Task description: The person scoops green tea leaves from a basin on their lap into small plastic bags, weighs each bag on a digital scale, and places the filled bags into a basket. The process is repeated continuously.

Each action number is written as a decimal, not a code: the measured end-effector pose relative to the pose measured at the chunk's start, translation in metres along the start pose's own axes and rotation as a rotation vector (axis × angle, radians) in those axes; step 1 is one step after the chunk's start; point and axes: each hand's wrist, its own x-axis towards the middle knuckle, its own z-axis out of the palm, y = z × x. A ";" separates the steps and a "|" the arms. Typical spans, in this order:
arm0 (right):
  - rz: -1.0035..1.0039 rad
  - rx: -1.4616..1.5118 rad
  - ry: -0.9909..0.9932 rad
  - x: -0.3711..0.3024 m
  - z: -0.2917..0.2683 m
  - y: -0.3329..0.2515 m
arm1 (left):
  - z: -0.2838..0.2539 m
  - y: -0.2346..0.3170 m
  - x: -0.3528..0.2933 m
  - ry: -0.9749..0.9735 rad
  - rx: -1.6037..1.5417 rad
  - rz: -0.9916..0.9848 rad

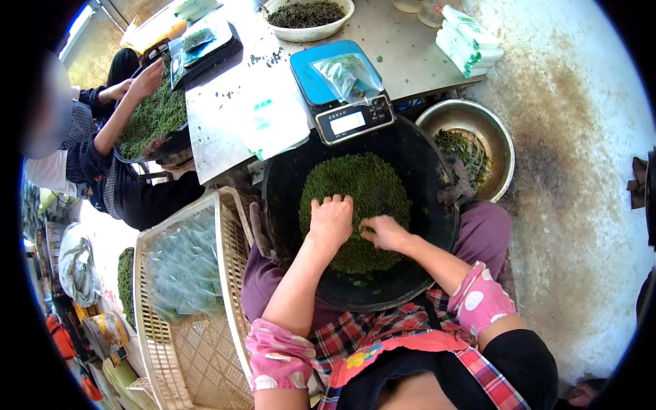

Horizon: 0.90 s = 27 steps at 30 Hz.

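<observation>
A wide black tub (280, 198) stands between my knees, with a heap of small green grains, perhaps green peppercorns (369, 181), inside. My left hand (332, 220) rests palm down on the heap, its fingers bent under and close together; whatever is beneath them is hidden. Just to its right, my right hand (384, 232) has its thumb and fingers curled together against the green grains. On the table edge beyond the tub sits a digital scale (355, 121) with a blue platform. A clear plastic bag (347, 76) with some green contents lies on it.
A cream plastic basket (229, 273) holding filled clear bags (184, 263) stands left. A steel bowl (507, 147) is right of the tub. White bags (273, 126) and a white basin (311, 33) lie on the metal table (219, 137). Another person's hands (140, 83) work far left.
</observation>
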 end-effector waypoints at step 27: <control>-0.167 0.655 0.455 0.022 -0.149 -0.077 | -0.021 -0.003 0.003 0.226 -0.140 0.015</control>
